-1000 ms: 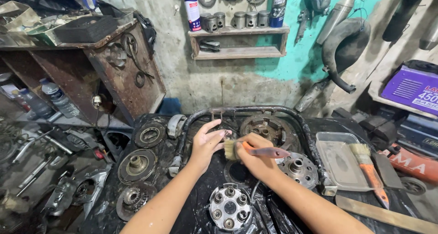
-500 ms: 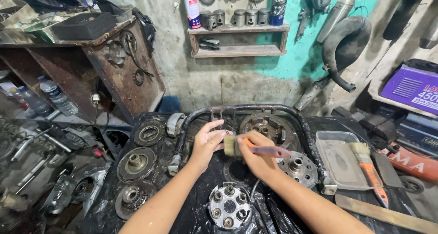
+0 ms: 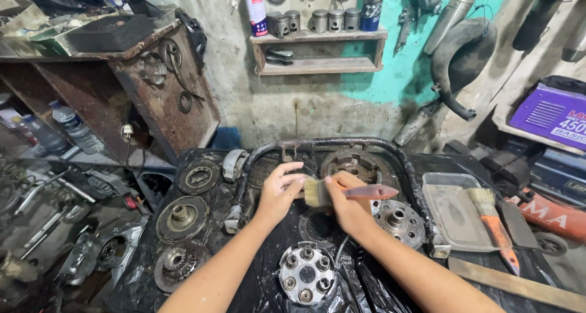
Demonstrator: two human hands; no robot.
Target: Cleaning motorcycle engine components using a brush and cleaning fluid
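Little has changed over the last second: my right hand [image 3: 349, 204] keeps its grip clamped on a paintbrush [image 3: 342, 192], bristles against a small part pinched in my left hand [image 3: 279, 190], above the black-covered table [image 3: 256, 291].

Both forearms are bare, without sleeves, gloves, rings or watch on the left hand [image 3: 279, 191] or right hand [image 3: 349, 203].
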